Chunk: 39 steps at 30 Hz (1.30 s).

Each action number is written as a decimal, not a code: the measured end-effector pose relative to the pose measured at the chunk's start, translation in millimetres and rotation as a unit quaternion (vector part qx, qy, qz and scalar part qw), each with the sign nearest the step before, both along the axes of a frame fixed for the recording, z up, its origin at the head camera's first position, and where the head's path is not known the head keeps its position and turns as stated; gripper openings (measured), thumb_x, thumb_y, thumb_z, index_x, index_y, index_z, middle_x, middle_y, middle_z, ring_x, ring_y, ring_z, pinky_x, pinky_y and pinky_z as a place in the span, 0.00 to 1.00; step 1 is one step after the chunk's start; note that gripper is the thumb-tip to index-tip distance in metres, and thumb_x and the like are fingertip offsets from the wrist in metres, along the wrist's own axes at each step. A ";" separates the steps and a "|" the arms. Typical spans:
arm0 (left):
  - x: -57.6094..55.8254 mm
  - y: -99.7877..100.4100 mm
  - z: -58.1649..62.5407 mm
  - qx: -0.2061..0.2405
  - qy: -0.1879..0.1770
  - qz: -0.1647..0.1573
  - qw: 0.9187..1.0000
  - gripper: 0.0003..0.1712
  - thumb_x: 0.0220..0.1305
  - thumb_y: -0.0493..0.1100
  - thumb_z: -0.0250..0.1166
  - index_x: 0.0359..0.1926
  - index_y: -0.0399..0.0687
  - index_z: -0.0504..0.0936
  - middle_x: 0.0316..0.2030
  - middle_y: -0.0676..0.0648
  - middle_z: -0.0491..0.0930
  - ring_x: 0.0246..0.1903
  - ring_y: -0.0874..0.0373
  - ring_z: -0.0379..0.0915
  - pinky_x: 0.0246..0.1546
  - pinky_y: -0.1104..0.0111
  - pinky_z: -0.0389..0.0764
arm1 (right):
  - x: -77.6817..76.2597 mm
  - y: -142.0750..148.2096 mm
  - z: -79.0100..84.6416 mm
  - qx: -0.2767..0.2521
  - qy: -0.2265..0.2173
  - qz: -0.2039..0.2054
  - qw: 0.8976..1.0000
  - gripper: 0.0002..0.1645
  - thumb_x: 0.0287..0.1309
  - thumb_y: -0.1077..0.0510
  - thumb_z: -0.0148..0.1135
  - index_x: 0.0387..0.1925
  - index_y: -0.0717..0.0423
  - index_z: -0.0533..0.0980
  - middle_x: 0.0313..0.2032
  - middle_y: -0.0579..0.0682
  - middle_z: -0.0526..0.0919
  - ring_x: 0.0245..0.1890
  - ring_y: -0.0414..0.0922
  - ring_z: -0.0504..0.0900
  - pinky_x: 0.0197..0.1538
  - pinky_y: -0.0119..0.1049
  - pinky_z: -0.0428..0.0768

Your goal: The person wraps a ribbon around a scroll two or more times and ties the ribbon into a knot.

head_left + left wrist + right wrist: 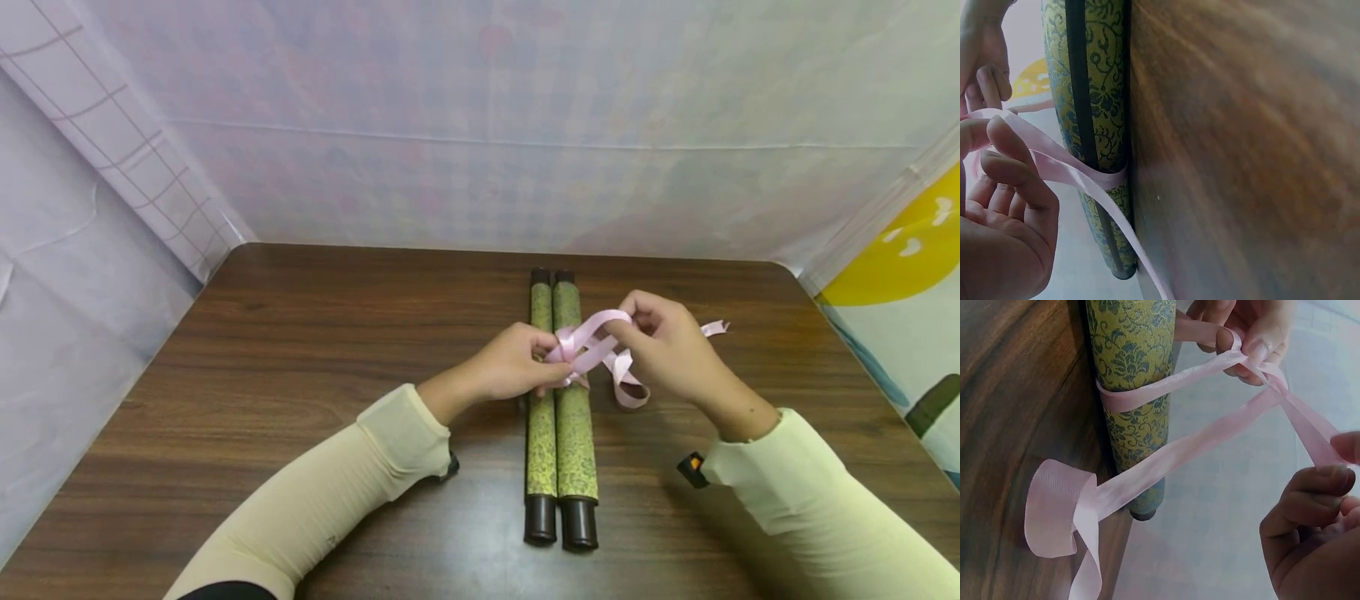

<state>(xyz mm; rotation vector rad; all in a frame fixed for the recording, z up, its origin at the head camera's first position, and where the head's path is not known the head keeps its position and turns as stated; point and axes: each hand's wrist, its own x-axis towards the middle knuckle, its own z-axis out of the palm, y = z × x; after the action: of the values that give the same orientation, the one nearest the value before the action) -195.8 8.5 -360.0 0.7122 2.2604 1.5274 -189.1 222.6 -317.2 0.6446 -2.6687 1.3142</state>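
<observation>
Two rolled scrolls (576, 442) lie side by side on the table, covered in yellow-green brocade with a dark floral pattern and capped by dark brown end knobs. A pink satin ribbon (1191, 440) passes around them near the middle. Over the scrolls, my left hand (517, 360) pinches the ribbon where its strands cross, between thumb and fingers. To the right, my right hand (671, 342) pinches a raised loop of the same ribbon, held taut above the scrolls in the right wrist view. The underside of the wrap is hidden.
A loose ribbon tail curls on the brown wooden table (337, 333) right of the scrolls, and its notched end lies beyond my right hand. A pale patterned curtain (495, 125) hangs behind the table's far edge. Printed cloth with a yellow shape (892, 250) hangs at the right.
</observation>
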 end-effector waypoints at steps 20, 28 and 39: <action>1.5 -0.9 1.9 -0.011 -0.008 0.003 1.000 0.07 0.58 0.40 0.65 0.28 0.41 0.81 0.20 0.37 0.81 0.18 0.42 0.74 0.06 0.77 0.63 | -11.0 26.1 5.8 0.053 0.102 -0.140 0.983 0.08 0.54 0.62 0.57 0.21 0.55 0.77 0.12 0.49 0.76 0.11 0.39 0.66 0.12 0.30 0.64; 0.2 -0.8 0.1 -0.019 0.007 0.003 1.000 0.07 0.58 0.41 0.66 0.27 0.42 0.81 0.16 0.43 0.79 0.19 0.41 0.75 0.08 0.77 0.62 | -17.2 45.3 6.4 0.087 0.124 -0.178 0.972 0.10 0.53 0.60 0.56 0.18 0.53 0.76 0.10 0.47 0.72 0.10 0.40 0.64 0.12 0.32 0.62; 0.3 0.1 0.4 -0.016 -0.002 0.001 1.000 0.05 0.58 0.40 0.66 0.31 0.41 0.83 0.22 0.38 0.83 0.17 0.45 0.74 0.09 0.77 0.67 | -20.0 68.3 6.6 0.127 0.156 -0.222 0.954 0.11 0.54 0.58 0.54 0.24 0.58 0.81 0.14 0.53 0.77 0.14 0.48 0.67 0.15 0.37 0.63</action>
<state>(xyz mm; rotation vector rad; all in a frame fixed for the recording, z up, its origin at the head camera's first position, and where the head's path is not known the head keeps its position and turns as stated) -195.5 8.6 -359.6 0.6976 2.2776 1.4884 -209.2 290.9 -310.6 0.2196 -2.5280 0.6971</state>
